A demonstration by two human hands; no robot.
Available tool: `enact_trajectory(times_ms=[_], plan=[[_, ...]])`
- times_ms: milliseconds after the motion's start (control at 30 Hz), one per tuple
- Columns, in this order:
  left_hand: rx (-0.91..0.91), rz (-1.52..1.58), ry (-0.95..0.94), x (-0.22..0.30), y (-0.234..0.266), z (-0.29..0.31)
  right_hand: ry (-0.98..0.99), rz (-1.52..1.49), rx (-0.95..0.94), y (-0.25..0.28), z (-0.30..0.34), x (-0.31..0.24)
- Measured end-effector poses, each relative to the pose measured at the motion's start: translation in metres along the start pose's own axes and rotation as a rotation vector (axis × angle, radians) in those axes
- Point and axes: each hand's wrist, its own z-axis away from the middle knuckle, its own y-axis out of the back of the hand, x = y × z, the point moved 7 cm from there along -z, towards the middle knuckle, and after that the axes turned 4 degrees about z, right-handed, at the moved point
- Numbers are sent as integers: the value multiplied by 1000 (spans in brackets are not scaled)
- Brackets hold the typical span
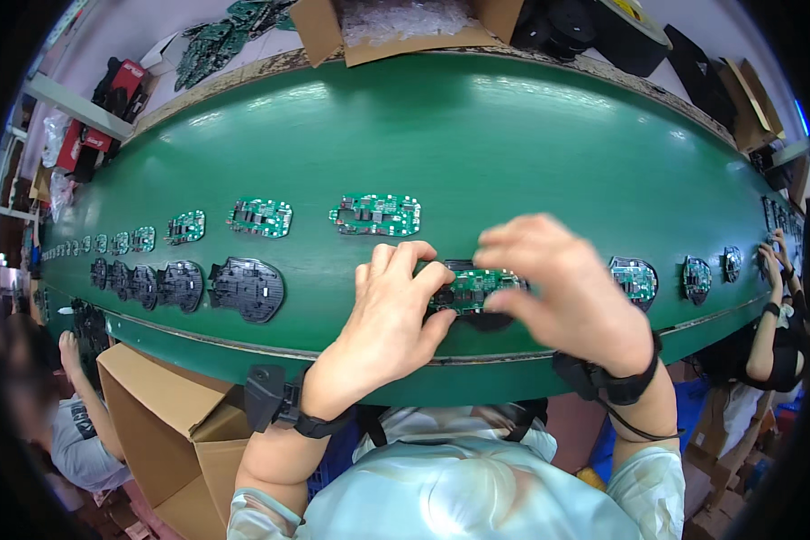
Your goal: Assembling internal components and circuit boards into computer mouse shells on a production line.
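Observation:
My left hand (389, 310) and my right hand (562, 288) both grip one green circuit board (473, 287) from its two ends, holding it over a black plastic housing (488, 319) on the green conveyor belt (477, 153). My fingers hide the board's edges. Another green circuit board (376, 214) lies flat on the belt just beyond my left hand.
A row of green boards (260, 217) and a row of black housings (247, 288) run off to the left. More assembled boards (634, 277) trail to the right, where another person's hand (774, 261) works. An open cardboard box (175, 423) stands lower left; another box (396, 27) sits beyond the belt.

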Motion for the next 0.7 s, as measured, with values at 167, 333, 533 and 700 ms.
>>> enact_trajectory(times_ms=[167, 333, 533, 700], plan=[[42, 44, -18, -2, 7, 8, -122, 136, 251, 50, 4, 6], [222, 41, -84, -6, 16, 15, -168, 111, 83, 31, 2, 20], [516, 94, -182, -2, 39, 40, -136, 357, -185, 33, -46, 15], [638, 165, -187, -13, 31, 57, -193, 362, -233, 17, -115, 51]])
